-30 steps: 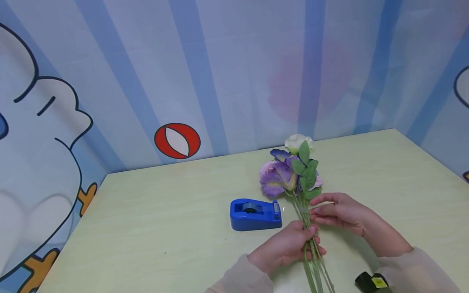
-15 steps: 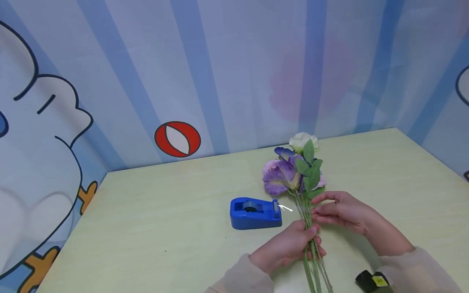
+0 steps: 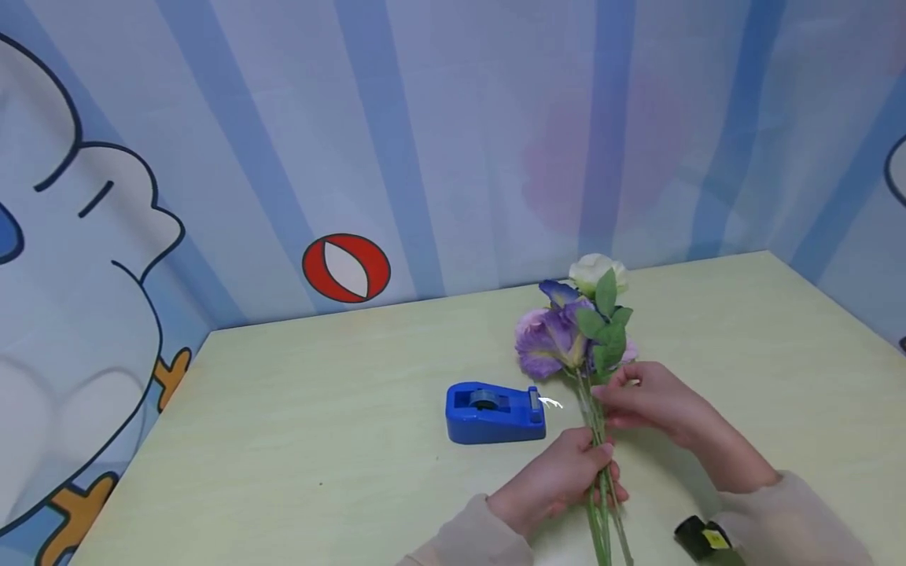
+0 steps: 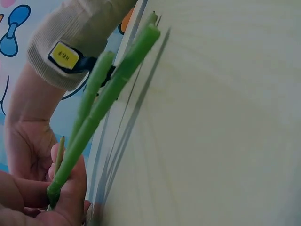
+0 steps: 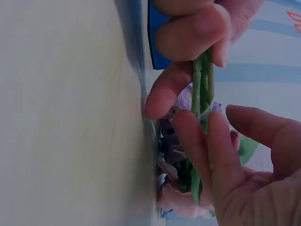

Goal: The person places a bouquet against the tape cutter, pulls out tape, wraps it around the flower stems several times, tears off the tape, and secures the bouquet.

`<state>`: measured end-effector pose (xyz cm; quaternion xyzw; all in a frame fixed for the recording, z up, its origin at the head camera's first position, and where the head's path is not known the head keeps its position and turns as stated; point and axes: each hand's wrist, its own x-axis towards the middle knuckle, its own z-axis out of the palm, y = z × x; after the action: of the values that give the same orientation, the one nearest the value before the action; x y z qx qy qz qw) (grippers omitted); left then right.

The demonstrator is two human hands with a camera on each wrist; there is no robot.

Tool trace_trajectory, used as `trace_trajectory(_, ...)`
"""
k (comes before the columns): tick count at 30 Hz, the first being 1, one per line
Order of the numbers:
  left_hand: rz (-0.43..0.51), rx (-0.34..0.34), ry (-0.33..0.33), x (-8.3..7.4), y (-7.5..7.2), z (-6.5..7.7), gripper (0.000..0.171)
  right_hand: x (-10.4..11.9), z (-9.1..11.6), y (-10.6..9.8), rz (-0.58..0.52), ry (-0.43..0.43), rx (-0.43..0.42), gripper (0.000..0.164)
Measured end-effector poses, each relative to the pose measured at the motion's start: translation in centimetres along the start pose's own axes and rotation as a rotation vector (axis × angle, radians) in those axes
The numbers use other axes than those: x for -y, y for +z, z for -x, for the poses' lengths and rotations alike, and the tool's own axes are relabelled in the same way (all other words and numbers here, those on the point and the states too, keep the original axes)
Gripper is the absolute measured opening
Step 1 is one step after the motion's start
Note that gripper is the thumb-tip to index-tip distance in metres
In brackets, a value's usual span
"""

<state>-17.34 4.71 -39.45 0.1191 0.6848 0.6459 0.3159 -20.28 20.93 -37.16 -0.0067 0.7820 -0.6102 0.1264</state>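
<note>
A bouquet of artificial flowers [image 3: 559,338], with purple, pink and white blooms and green leaves, lies toward the back of the table. My left hand [image 3: 562,475] grips its green stems [image 3: 602,523] around the middle. Their cut ends [image 4: 124,70] stick out past that hand in the left wrist view. Just under the blooms is my right hand [image 3: 661,405], its fingertips [image 5: 218,125] touching the stems. In the right wrist view a clear, shiny strip [image 5: 205,111], probably tape, shows on the stems. There the right thumb [image 5: 254,122] stands apart from the stems.
Left of the stems stands a blue tape dispenser [image 3: 495,414], a shiny bit of tape at its cutter end. The pale table [image 3: 283,440] meets a blue striped, cartoon-printed backdrop [image 3: 453,141]. A black device with a yellow label [image 3: 708,540] sits by the right sleeve.
The blooms have shifted slightly right in the head view. My right fingers have bent and the thumb has come in closer to the stems. My left hand keeps its hold.
</note>
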Motion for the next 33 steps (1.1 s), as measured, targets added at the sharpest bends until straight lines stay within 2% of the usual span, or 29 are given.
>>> trace_trajectory(5,-0.001,-0.013,0.034,0.2,0.1,0.1,0.013,0.7,-0.6,1.2,0.258,-0.004,-0.143,0.033)
trace_trajectory(10,0.011,-0.053,0.039,0.1,0.2,0.2,0.015,1.2,-0.9,1.7,0.331,0.003,-0.173,0.037)
trace_trajectory(28,0.023,-0.033,0.039,-0.4,0.0,0.3,0.014,1.1,-1.3,1.6,0.194,0.007,-0.121,0.025)
trace_trajectory(33,0.025,-0.046,0.049,-0.5,-0.1,0.3,0.015,0.7,-1.7,0.9,0.046,0.024,-0.060,0.027)
